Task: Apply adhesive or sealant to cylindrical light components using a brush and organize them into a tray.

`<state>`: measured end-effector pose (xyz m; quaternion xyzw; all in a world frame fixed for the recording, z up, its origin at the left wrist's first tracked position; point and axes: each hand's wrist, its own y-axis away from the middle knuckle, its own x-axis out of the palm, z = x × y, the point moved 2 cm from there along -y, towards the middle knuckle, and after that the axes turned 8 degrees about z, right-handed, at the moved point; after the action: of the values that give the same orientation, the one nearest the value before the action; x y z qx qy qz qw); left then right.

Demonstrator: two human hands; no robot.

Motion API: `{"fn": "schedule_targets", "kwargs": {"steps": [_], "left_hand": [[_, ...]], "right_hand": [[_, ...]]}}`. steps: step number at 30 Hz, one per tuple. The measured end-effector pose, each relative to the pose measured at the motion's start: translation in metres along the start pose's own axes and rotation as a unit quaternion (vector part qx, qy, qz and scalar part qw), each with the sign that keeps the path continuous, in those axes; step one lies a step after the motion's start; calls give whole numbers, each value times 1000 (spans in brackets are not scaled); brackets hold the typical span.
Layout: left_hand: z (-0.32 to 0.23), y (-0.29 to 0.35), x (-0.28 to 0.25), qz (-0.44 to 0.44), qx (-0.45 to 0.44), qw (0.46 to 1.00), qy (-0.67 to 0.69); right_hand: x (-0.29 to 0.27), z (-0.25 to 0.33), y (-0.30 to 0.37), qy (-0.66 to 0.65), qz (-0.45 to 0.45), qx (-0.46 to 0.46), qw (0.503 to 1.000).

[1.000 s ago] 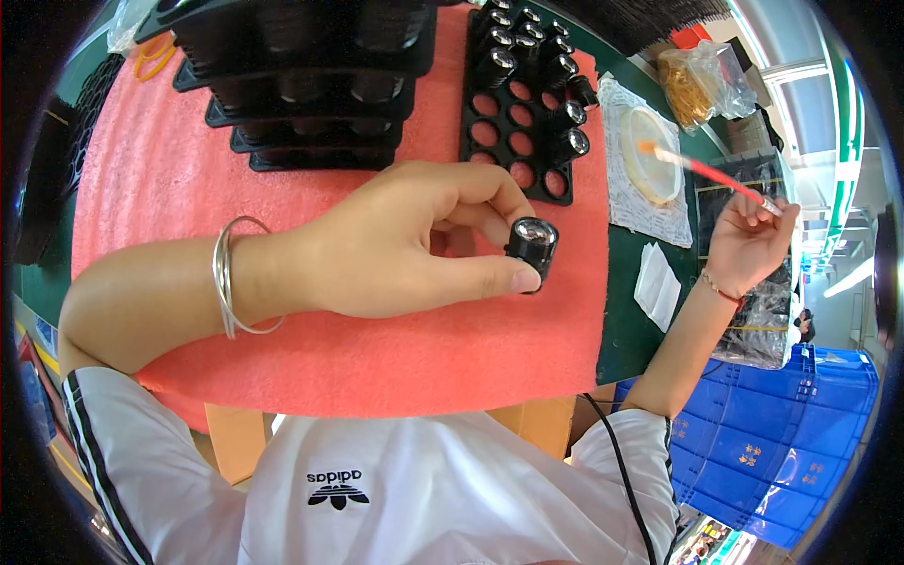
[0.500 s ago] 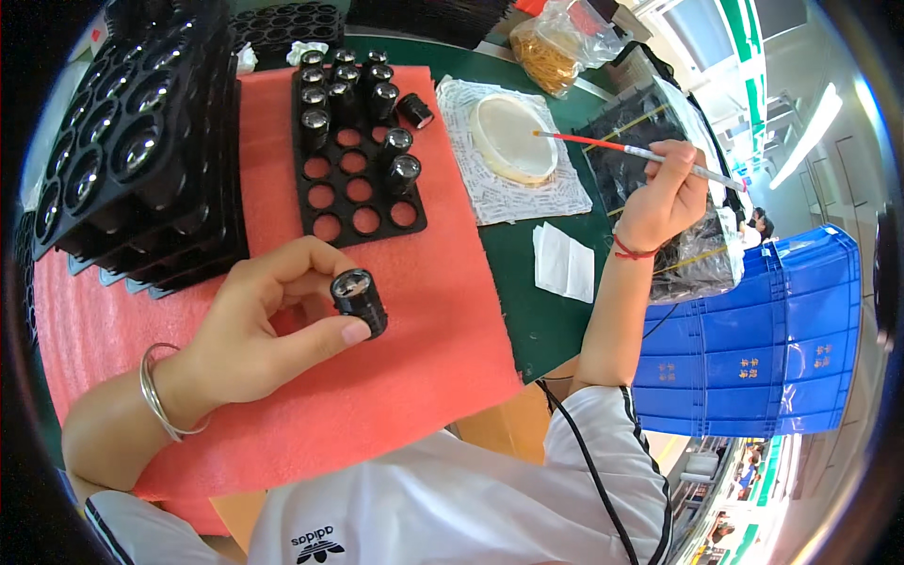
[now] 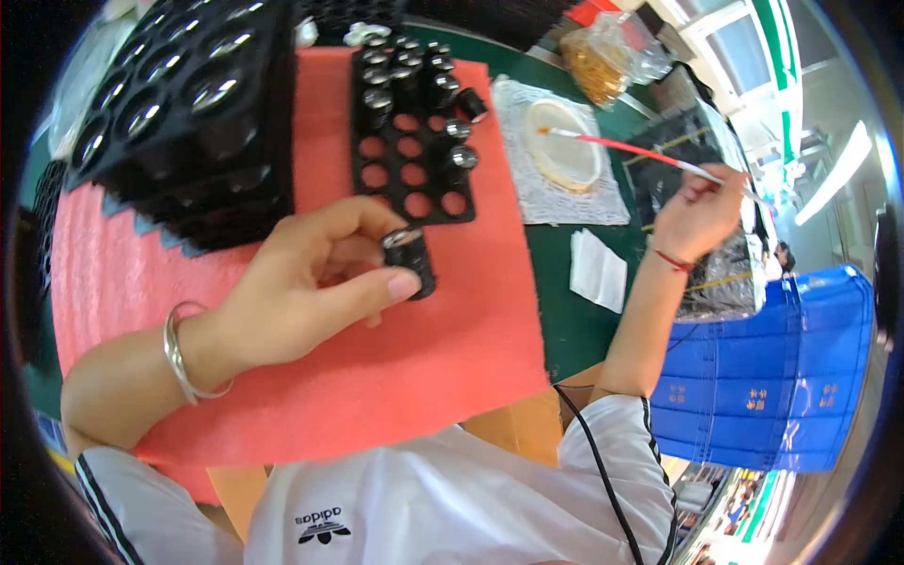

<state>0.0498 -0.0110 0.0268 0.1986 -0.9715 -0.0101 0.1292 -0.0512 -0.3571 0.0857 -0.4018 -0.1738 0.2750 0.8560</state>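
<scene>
Between the thumb and fingers of my left hand (image 3: pixel 315 287) is a small black cylinder with a shiny top (image 3: pixel 409 264), held over the pink foam mat (image 3: pixel 452 348). My right hand (image 3: pixel 702 212) grips a thin paintbrush (image 3: pixel 640 151) with a red and white handle. Its bristle tip is above a round pale dish (image 3: pixel 563 155), which lies on a printed cloth-like sheet (image 3: pixel 513 108). Beyond my left hand stands a black perforated rack (image 3: pixel 386 162). Several similar cylinders fill its far rows and part of its right side; one cylinder (image 3: pixel 473 104) lies tilted at its right edge.
A tall stack of black moulded trays (image 3: pixel 226 141) stands at the left. Folded white paper (image 3: pixel 598 270) lies on the green tabletop (image 3: pixel 556 311). Farther right are a plastic-wrapped box (image 3: pixel 720 273) and blue crates (image 3: pixel 753 377). A clear bag of yellowish pieces (image 3: pixel 598 66) sits at the back.
The view has shifted, so the table things sit farther right. The brush tip now appears over the dish rather than at its right rim. Both hands keep their holds.
</scene>
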Motion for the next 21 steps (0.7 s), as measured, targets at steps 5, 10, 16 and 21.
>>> {"fn": "schedule_targets", "kwargs": {"steps": [5,10,16,21], "left_hand": [[0,5,-6,-3,6,1000,2],[2,3,-7,8,31,999,1],[-1,2,-6,12,41,999,2],[3,4,-11,-2,32,999,-23]], "right_hand": [[30,29,8,-357,136,131,915],[49,49,27,-354,222,125,900],[57,61,36,-321,252,105,907],[64,51,40,-302,253,96,914]]}}
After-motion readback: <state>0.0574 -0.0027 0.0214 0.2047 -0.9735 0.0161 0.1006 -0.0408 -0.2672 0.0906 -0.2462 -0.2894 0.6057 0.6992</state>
